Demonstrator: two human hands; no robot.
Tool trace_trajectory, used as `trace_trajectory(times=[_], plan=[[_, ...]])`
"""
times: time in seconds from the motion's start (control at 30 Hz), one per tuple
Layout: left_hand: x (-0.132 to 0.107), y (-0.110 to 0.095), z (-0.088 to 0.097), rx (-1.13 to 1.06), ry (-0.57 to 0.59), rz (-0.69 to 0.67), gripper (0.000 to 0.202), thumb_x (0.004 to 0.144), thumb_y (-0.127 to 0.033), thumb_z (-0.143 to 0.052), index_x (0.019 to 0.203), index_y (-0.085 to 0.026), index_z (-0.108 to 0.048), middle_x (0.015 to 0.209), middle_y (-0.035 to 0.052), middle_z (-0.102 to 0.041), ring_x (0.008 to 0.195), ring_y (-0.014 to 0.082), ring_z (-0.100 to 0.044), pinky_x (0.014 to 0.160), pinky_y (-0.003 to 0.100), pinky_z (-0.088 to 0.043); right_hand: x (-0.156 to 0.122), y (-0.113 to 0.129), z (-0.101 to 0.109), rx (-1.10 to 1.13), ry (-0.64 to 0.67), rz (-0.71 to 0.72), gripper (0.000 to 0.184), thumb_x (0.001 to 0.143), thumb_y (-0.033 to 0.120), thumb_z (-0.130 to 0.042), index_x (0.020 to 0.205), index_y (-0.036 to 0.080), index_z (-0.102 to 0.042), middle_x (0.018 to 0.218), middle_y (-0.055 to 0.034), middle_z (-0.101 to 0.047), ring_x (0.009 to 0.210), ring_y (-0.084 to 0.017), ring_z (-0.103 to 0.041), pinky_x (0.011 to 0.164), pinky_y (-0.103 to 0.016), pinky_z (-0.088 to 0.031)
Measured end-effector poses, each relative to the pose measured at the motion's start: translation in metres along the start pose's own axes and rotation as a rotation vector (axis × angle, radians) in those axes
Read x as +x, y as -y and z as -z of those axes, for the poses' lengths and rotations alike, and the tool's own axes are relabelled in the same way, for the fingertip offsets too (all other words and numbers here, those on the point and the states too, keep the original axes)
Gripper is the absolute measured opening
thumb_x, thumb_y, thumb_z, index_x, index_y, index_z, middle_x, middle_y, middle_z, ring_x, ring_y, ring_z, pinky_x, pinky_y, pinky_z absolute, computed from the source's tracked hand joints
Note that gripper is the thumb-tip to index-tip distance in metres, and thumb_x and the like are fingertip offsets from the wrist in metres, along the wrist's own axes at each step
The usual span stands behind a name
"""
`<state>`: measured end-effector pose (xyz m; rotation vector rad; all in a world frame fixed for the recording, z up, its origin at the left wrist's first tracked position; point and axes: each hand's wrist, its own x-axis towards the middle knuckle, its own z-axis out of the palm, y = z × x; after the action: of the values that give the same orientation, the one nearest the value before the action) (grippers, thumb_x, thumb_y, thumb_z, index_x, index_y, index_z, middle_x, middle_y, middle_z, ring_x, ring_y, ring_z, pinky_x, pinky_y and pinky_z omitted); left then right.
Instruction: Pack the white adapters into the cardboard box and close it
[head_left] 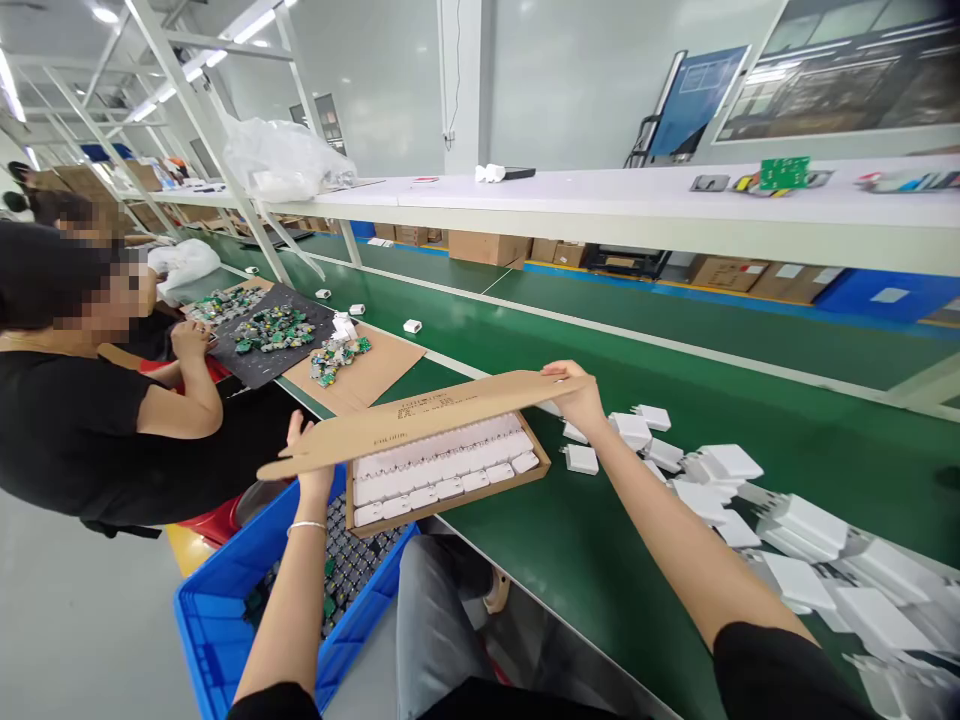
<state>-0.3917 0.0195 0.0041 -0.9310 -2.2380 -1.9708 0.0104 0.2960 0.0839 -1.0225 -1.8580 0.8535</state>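
I hold a long brown cardboard sheet (420,420) flat above a shallow cardboard tray (450,505). My left hand (309,470) grips the sheet's near left end. My right hand (577,398) grips its far right end. The tray is filled with rows of white charger shells (442,470) and rests on the edge of the green conveyor belt (600,540), partly over a blue crate (225,610). The sheet hides the tray's far rows.
Loose white charger shells (720,480) lie scattered on the belt to my right. The blue crate holds several dark parts. A person in black (82,400) sits at left beside cardboard sheets with green circuit boards (274,330). A white shelf (675,210) runs behind the belt.
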Motion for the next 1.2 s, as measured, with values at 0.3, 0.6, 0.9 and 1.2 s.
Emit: trace_trajectory(times=[0.3,0.6,0.9,1.2], plan=[[0.037,-0.037,-0.01,0.272,-0.097,0.171,0.038,0.084,-0.037,-0.074,0.107,-0.008,-0.068,0.107,0.0225,-0.075,0.107,0.0399,-0.071,0.092,0.048,-0.055,0.062,0.024,-0.018,-0.089,-0.019,0.009,0.043,0.086,0.061,-0.063,0.102,0.022,-0.057,0.105,-0.0116,-0.071,0.097,-0.03,-0.066,0.085,-0.043,-0.053],[0.015,-0.065,-0.033,0.442,0.121,0.226,0.031,0.096,-0.027,-0.059,0.124,-0.017,-0.067,0.119,0.0155,-0.073,0.11,0.0344,-0.07,0.088,0.041,-0.056,0.034,0.04,-0.039,-0.161,0.018,0.085,0.021,0.094,0.04,-0.056,0.104,0.024,-0.047,0.087,-0.0051,-0.061,0.064,-0.021,-0.053,0.064,-0.035,-0.042],[0.034,-0.052,-0.02,0.46,0.215,0.318,0.023,0.097,-0.032,-0.068,0.111,-0.014,-0.07,0.111,0.0097,-0.073,0.104,0.0238,-0.071,0.092,0.041,-0.058,0.029,0.037,-0.046,-0.15,-0.032,0.144,0.018,0.091,0.029,-0.053,0.09,0.026,-0.035,0.083,-0.0025,-0.054,0.067,-0.02,-0.052,0.065,-0.035,-0.044],[0.038,-0.034,-0.008,0.324,0.227,0.203,0.052,0.084,-0.017,-0.062,0.136,-0.014,-0.066,0.129,0.0138,-0.073,0.112,0.033,-0.072,0.085,0.035,-0.061,0.027,0.018,-0.054,-0.137,-0.003,0.101,0.028,0.088,0.031,-0.055,0.114,0.019,-0.052,0.1,-0.0129,-0.068,0.082,-0.027,-0.064,0.07,-0.039,-0.053]])
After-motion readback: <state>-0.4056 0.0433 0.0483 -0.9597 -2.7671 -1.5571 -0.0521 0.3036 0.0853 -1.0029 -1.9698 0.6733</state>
